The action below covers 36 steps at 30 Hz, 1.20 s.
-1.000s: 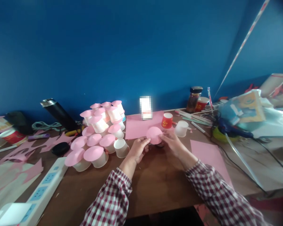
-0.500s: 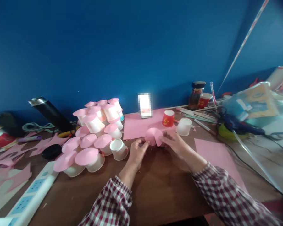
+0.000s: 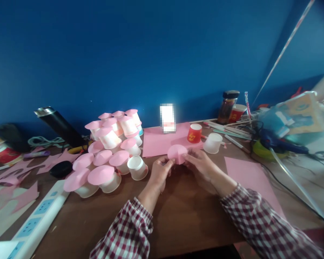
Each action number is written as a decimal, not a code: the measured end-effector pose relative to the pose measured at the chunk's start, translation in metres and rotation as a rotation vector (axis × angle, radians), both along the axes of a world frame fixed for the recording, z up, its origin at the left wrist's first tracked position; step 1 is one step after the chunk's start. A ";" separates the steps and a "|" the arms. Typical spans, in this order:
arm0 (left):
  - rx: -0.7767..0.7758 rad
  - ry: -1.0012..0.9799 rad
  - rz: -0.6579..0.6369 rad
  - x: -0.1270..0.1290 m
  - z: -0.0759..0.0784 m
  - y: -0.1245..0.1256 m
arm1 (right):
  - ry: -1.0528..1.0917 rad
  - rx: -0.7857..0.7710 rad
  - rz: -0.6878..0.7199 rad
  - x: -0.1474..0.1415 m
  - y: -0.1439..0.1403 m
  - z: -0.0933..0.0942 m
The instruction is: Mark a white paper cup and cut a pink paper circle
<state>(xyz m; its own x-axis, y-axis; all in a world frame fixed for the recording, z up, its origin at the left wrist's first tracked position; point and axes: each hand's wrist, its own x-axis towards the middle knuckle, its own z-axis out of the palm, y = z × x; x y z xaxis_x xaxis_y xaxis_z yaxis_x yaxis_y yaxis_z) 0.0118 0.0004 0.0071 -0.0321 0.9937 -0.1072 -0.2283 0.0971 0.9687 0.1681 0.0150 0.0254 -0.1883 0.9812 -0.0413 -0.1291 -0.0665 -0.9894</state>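
Observation:
Between my two hands is a pink paper disc (image 3: pixel 176 152) with a slit, its cut edges lapped into a shallow cone. My left hand (image 3: pixel 161 174) pinches its left edge between thumb and fingers. On the other side my right hand (image 3: pixel 201 163) is closed on the edge by the slit. Left of my hands stands an uncovered white paper cup (image 3: pixel 137 168). Beyond it is a cluster of paper cups topped with pink paper cones (image 3: pixel 101 175), some stacked higher at the back. A red paper cup (image 3: pixel 194 133) and another white cup (image 3: pixel 213 143) stand behind my right hand.
Pink paper sheets (image 3: pixel 158 142) lie at the back, another pink sheet (image 3: pixel 252 180) at right. A white power strip (image 3: pixel 40 219), paper scraps (image 3: pixel 27 196) and a black flask (image 3: pixel 62 127) are at left. Straws (image 3: pixel 229 129), a glue gun (image 3: pixel 284 142) and cables crowd the right.
The gap at the disc's slit has closed as its edges came together and overlapped. Both hands keep hold of it. The whole view has shifted slightly.

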 end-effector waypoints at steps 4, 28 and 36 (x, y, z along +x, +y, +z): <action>-0.026 -0.023 -0.010 0.001 -0.001 0.001 | 0.024 -0.006 -0.021 -0.001 0.002 -0.003; -0.040 -0.029 0.057 0.005 -0.003 -0.001 | -0.029 0.014 -0.061 -0.005 -0.001 0.000; -0.061 -0.067 0.058 0.005 -0.002 -0.002 | -0.022 0.008 -0.050 -0.005 0.000 -0.003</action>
